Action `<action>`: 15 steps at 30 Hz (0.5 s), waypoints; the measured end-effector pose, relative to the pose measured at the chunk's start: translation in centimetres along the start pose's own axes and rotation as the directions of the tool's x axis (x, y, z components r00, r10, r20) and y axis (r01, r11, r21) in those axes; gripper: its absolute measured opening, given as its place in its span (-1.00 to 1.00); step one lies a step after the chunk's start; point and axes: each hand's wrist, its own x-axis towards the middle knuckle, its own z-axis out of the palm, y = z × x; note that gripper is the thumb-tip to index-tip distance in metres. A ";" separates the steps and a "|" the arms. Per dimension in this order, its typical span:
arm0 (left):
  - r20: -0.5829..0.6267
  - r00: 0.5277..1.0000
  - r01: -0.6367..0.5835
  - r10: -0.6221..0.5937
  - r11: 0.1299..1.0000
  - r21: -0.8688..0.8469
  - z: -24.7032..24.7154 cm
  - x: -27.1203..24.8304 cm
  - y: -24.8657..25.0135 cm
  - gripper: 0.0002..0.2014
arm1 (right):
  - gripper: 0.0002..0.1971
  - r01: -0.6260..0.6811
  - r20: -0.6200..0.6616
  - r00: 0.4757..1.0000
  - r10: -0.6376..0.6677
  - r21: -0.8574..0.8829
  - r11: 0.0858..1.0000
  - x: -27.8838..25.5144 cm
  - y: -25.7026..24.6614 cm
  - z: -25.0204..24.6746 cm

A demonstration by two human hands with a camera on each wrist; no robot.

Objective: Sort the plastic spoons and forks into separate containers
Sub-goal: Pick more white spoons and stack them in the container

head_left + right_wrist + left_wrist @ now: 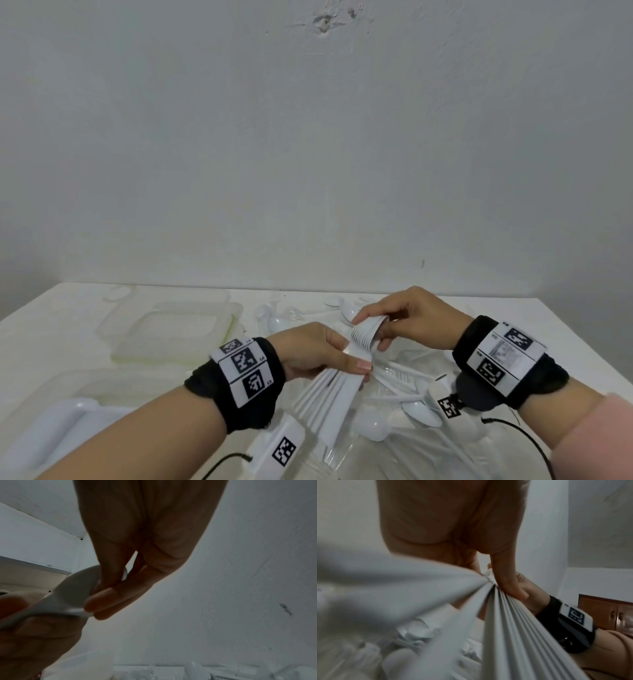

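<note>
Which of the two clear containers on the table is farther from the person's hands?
The shallow clear container at the back left by the wall. The other container lies at the near left, beside the left forearm.

Hidden, cropped or blurred

The left hand (317,353) covers the necks of the stacked spoons (337,380); their count is unclear. Loose cutlery (404,394) beneath blurs white, forks indistinguishable. The lidded container (51,421) runs off the head view's left edge.

Behind the fingers, each wrist wears a black band (239,380) carrying white tags with black square codes; a pink sleeve (596,442) covers the right forearm.
</note>
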 end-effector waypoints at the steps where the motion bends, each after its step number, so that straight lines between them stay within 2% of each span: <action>1: 0.008 1.000 -0.019 0.018 1.000 0.016 -0.2 0.0 0.3 -0.87 | -0.61 -0.001 -0.035 0.999 0.001 0.011 1.000 0.1 0.2 -0.1; 6: -0.034 0.996 -0.073 0.076 0.993 0.090 -0.9 0.0 1.0 -0.87 | -0.62 0.011 -0.144 0.990 -0.001 0.063 0.998 0.4 0.4 -0.6; 9: -0.133 0.977 -0.118 0.166 0.943 0.311 -0.9 -0.6 0.9 -0.64 | -0.61 0.011 -0.233 0.972 0.020 0.129 0.992 0.2 0.6 -1.1; 12: -0.224 0.918 -0.153 0.328 0.812 0.563 -0.7 -1.6 0.6 -0.36 | -0.64 0.016 -0.324 0.945 0.043 0.176 0.984 -0.3 1.0 -1.6; 15: -0.271 0.824 -0.246 0.498 0.745 0.620 -0.6 -2.2 -0.4 -0.34 | -0.65 0.021 -0.391 0.918 0.071 0.226 0.974 -0.6 1.5 -1.3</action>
